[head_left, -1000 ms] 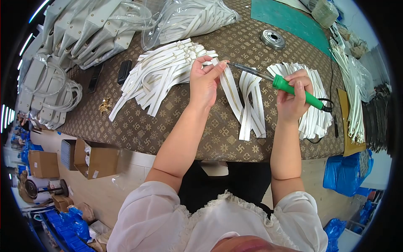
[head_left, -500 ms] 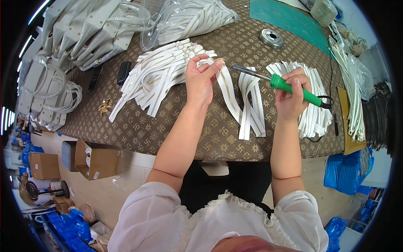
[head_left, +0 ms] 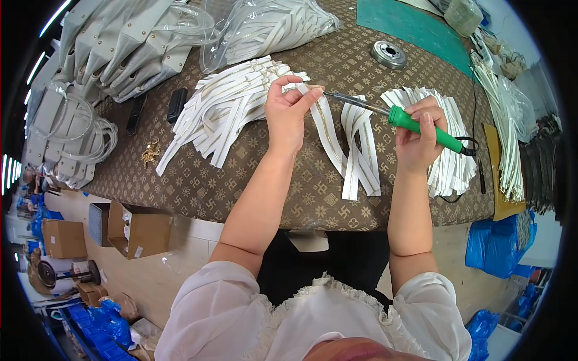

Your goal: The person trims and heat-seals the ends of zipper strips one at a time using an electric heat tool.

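- A zip strip (head_left: pixel 328 129) was pinched at its upper end between the thumb and fingers of the left hand (head_left: pixel 288 117); it was held above the worktop (head_left: pixel 271 198), its lower part hanging toward the crossed strips (head_left: pixel 361 153).
- A green-handled iron (head_left: pixel 401 118) was gripped in the right hand (head_left: pixel 423 129), its tip pointed left, at or just beside the pinched end; whether contact was made could not be told.
- The held strip was judged to be in the middle of being worked on, as tool and end were brought together; no finished edge could be made out.
- On the left, a loose heap (head_left: pixel 232 111) of zip strips was spread; on the right, a tidier pile (head_left: pixel 454 168) was laid, partly hidden by the right hand.
- From the arrangement, the pile was judged likelier to be done and the heap left over, though treated ends could not be distinguished.
- More strips were contained in a clear bag (head_left: pixel 283 27) behind the heap.
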Tool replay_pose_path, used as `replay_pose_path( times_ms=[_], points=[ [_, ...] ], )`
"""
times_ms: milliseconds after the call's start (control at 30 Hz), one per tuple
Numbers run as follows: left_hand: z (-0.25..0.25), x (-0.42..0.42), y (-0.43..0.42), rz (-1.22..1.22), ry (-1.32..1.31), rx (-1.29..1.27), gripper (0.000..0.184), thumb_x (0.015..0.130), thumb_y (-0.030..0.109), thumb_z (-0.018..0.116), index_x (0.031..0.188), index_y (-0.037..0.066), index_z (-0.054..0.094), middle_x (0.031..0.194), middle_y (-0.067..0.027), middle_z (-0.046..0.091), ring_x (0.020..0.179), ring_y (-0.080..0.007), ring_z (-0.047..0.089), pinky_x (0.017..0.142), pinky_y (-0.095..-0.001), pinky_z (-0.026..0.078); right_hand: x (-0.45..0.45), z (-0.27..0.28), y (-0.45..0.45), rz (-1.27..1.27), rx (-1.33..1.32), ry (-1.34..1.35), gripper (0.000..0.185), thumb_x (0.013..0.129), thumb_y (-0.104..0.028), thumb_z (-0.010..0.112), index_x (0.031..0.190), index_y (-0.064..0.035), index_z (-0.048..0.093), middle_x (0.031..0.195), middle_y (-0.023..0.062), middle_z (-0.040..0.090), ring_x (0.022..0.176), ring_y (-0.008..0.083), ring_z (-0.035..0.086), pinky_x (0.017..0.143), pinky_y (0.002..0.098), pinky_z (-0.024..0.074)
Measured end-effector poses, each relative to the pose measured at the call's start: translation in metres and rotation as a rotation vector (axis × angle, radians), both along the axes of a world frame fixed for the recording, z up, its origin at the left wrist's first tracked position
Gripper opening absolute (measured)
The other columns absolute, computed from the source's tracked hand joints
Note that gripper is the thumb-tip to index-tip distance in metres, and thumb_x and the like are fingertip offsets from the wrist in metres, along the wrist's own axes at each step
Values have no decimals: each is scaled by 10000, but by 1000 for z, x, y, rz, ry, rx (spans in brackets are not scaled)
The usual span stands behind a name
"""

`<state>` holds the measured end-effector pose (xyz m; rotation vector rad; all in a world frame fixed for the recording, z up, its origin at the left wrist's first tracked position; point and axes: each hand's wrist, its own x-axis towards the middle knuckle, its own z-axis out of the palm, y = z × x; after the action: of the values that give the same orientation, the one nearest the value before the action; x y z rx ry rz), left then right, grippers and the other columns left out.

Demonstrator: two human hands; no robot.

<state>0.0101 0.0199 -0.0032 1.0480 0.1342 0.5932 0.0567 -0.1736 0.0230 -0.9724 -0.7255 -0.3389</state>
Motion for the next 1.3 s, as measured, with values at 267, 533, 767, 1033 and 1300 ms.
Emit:
replay_pose_path(
  times_ms=[267, 533, 767, 1033, 1300],
  points=[
    [-1, 2, 1, 23, -42, -141, 381, 777, -48, 640, 1061, 41, 403, 813, -101, 607, 720, -114, 572, 589, -208, 437, -2, 1, -1, -11, 11, 0, 231, 863, -185, 501, 721, -6, 464, 781, 120, 490, 375, 99, 362, 298, 198, 313],
    [-4, 3, 2, -78, -4, -339, 391, 782, -46, 636, 1085, 35, 402, 842, -102, 582, 746, -154, 591, 636, -250, 499, 0, 0, -1, 0, 73, 34, 235, 865, -184, 497, 719, -4, 457, 790, 125, 489, 391, 103, 379, 297, 194, 314],
    [-5, 2, 2, -132, -17, -347, 393, 783, -34, 642, 1087, 35, 402, 842, -103, 579, 751, -154, 594, 658, -260, 510, -1, 1, 0, -17, 55, 32, 236, 866, -185, 497, 715, -8, 455, 787, 123, 486, 400, 98, 385, 298, 189, 314],
    [-6, 3, 0, -104, -19, -249, 368, 799, -7, 639, 1084, 46, 413, 797, -53, 555, 711, -117, 555, 624, -231, 463, -5, 0, 5, -15, -8, -39, 232, 868, -184, 493, 720, -8, 460, 787, 118, 481, 397, 89, 379, 303, 187, 321],
    [-2, 1, -3, -55, -12, -184, 396, 802, 5, 641, 1129, 59, 425, 802, -33, 569, 682, -82, 519, 584, -206, 415, 3, -1, 1, 1, 56, -28, 174, 873, -142, 487, 773, 0, 507, 843, 120, 519, 495, 115, 469, 415, 199, 402]
  ],
)
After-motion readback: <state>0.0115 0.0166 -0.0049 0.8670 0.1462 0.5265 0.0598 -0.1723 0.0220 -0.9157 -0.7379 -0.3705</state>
